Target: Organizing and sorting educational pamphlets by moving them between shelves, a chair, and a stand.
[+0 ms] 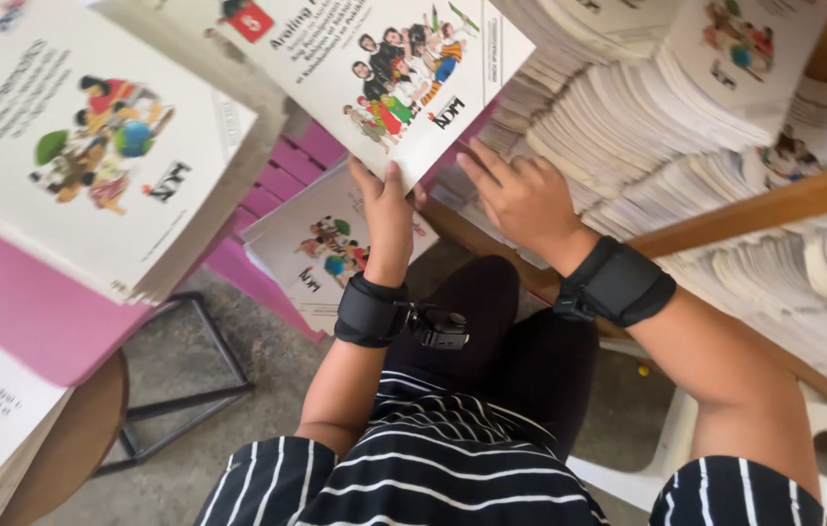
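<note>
Stacks of white booklets are crowding the frame, heaped at upper right and lying on a pink stool at centre left. At top centre the left hand is pinching a booklet by its lower edge. Beside it, the right hand is resting open on a pile, gripping nothing. Supporting that booklet from below would probably keep it flat.

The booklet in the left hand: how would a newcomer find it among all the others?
Start at the pink table on the left, then look right, above the person's lap. The booklet is the one lifted in the air, pinched at its lower corner by the left hand. All the other booklets lie flat in stacks.
</note>
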